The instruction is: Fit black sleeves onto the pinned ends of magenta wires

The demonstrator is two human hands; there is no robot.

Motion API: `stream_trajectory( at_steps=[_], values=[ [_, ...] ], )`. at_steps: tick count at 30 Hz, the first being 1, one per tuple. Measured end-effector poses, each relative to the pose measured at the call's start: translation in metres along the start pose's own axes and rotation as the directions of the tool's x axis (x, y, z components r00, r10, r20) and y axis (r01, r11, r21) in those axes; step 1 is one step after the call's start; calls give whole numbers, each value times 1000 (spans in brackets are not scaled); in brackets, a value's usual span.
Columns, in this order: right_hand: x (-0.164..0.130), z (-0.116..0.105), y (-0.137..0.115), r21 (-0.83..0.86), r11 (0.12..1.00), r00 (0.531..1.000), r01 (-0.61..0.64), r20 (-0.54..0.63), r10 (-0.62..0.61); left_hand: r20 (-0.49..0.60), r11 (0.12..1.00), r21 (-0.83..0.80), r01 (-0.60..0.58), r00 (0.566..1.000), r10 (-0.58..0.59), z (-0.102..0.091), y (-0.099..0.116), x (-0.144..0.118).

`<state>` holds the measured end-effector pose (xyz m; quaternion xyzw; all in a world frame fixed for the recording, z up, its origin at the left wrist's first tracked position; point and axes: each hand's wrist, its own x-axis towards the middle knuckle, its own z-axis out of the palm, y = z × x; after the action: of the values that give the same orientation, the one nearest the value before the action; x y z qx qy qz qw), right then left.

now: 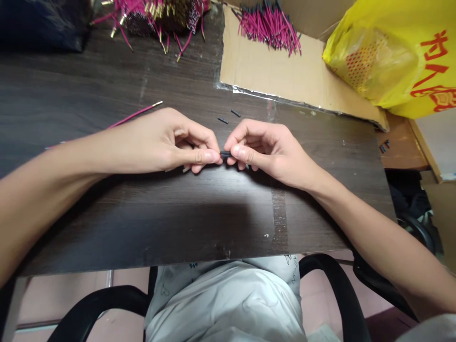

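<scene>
Both hands meet over the middle of the table (107,85), fingertips almost touching. The left hand (167,142) pinches thumb against forefinger at the near end of a short black sleeve (225,154); the right hand (263,149) pinches the sleeve's other end the same way, its remaining fingers curled under. The sleeve sits just above the tabletop, bridging the two pinches — most of it is hidden by the fingertips. A pink wire (137,113) with a brass tip runs out behind the left wrist; whether its other end is inside the pinch cannot be told.

By the look of it, the step in hand is fitting sleeve to wire, and the next move calls for a steady, straight push with both ends kept in line.

Two loose sleeves (228,117) lie just beyond the hands. A flattened cardboard sheet (285,71) carries a pile of sleeved wires (270,26) — more wires (160,14) are heaped at the table's far edge. A yellow bag (392,52) stands at the right; its contents are not clear.
</scene>
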<state>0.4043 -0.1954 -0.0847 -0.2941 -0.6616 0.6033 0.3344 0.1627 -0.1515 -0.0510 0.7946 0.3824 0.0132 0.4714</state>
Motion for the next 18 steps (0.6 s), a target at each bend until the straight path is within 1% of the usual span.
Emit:
stream_trajectory(
  at_steps=[7,14,18],
  values=[
    [-1,2,4,-58,998,999,27,-38,-30,21,999,-30,12,1000,-11,0,1,-1],
    [-1,0,0,-46,999,1000,14,20,-13,39,998,-58,33,999,-31,-1,2,-1],
    [-1,0,0,-34,999,1000,13,-3,-13,40,999,-40,26,999,-24,0,2,-1]
  ],
)
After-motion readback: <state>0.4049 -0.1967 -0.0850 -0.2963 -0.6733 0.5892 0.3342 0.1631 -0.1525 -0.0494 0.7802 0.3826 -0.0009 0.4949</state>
